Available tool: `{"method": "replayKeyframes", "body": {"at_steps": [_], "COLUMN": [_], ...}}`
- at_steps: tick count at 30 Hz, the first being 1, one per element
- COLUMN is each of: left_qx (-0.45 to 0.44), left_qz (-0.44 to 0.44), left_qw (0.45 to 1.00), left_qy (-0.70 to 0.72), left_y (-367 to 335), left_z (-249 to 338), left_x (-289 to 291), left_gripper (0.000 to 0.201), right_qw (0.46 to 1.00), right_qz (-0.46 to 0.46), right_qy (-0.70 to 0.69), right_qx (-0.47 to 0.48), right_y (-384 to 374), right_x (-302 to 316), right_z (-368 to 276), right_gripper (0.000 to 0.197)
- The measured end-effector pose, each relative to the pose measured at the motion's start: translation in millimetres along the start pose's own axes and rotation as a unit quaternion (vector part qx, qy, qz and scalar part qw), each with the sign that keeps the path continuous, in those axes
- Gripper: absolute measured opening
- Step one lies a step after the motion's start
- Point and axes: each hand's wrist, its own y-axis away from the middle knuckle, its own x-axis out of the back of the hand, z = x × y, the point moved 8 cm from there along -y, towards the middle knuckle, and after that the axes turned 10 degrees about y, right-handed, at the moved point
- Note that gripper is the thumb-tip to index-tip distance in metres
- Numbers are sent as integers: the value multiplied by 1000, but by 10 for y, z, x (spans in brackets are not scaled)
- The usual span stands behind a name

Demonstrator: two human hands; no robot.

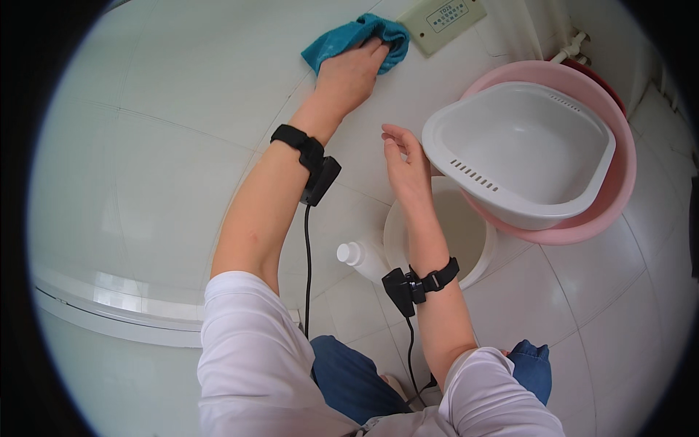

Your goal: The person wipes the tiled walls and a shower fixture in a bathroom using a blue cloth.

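Note:
My left hand (351,75) is reached far forward, pressing a teal cloth (337,45) against the white tiled wall. Its fingers are bent into the fabric, and their tips are partly hidden by a fold. Close to the cloth's right edge is a pale panel (443,22) fixed to the wall. My right hand (408,162) hangs empty with loosely curved fingers, the thumb apart, beside the left rim of a light grey plastic basin (524,149). Below that hand and forearm stands a round white bucket (466,237), partly covered by my arm and the basin.
The grey basin rests in a larger pink basin (619,182) on the right. A white bottle (362,256) with a round cap stands against the bucket's left side. A white pipe valve (571,49) is at the back right. Black cables (308,269) hang from both wrist straps.

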Motion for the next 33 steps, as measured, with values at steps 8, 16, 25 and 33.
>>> {"method": "replayKeyframes", "body": {"at_steps": [8, 16, 25, 33], "left_qx": [38, 28, 22, 41], "left_qz": [43, 206, -59, 236], "left_qw": [993, 968, 998, 934], "left_qy": [-101, -142, -9, -264], "left_y": [724, 60, 806, 1156], "left_z": [-463, -876, -462, -1663], "left_x": [784, 1376, 569, 2675], "left_gripper": [53, 52, 43, 46], "right_qw": [999, 1000, 999, 997], "right_qz": [-31, -7, -41, -65], "right_qy": [20, -5, 3, 6], "right_qx": [36, 25, 30, 26], "right_y": [11, -3, 36, 45], "right_x": [-103, -81, -135, -246], "right_z": [32, -36, 28, 167], "right_gripper": [29, 29, 30, 31]}}
